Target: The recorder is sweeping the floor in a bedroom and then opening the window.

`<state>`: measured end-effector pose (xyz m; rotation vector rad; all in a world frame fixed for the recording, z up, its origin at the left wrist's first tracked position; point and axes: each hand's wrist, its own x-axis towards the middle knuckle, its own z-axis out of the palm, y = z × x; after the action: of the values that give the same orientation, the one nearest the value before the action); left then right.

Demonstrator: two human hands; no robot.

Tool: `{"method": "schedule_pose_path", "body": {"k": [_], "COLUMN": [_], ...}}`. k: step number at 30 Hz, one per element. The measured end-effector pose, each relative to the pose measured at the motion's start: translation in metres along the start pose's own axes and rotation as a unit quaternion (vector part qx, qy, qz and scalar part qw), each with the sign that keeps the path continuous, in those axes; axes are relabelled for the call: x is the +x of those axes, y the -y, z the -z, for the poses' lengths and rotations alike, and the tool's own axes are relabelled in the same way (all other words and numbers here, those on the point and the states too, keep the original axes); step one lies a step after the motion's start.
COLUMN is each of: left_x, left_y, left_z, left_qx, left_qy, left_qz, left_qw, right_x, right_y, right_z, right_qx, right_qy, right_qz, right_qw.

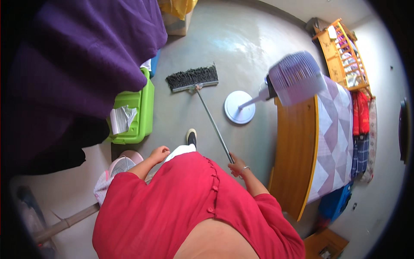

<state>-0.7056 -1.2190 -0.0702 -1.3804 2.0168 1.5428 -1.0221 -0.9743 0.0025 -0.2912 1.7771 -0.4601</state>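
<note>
Head view, looking down, clock directions taken from its centre. At 5 o'clock my right hand (pixel 237 166) is closed around the near end of a long grey metal handle (pixel 214 123). It runs up toward 11 o'clock to the wide black-bristled broom head (pixel 192 79), lying on the smooth grey floor (pixel 172 112). At 8 o'clock my left hand (pixel 160 154) has its fingers loosely curled beside white cloth (pixel 181 151); I cannot tell whether it grips anything. A lidded lime-green plastic bin (pixel 147 110) sits at 10 o'clock, a white round-based standing fan (pixel 297 77) at 2, and a wooden-sided bed (pixel 295 151) at 3.
</note>
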Motion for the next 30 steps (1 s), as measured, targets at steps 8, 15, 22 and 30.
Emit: {"method": "schedule_pose_path", "body": {"k": [8,15,22,30], "left_x": [-0.068,-0.095,-0.122,-0.159], "left_y": [0.006,0.032,0.046,0.057], "left_z": [-0.074,-0.091,-0.059,-0.04], "left_qx": [0.004,-0.036,-0.023,0.056], "left_qy": [0.073,0.138,0.079,0.142], "left_qz": [-0.007,0.027,-0.015,-0.014], "left_qw": [0.997,0.989,0.996,0.988], "right_x": [-0.127,-0.141,-0.073,-0.069], "right_y": [-0.189,-0.352,-0.262,-0.253], "right_z": [-0.036,-0.105,-0.125,-0.15], "right_qx": [-0.128,-0.054,0.101,0.191], "right_qy": [-0.056,0.082,0.011,-0.042], "right_qz": [0.037,-0.005,-0.051,-0.036], "right_qw": [0.989,0.995,0.993,0.98]}}
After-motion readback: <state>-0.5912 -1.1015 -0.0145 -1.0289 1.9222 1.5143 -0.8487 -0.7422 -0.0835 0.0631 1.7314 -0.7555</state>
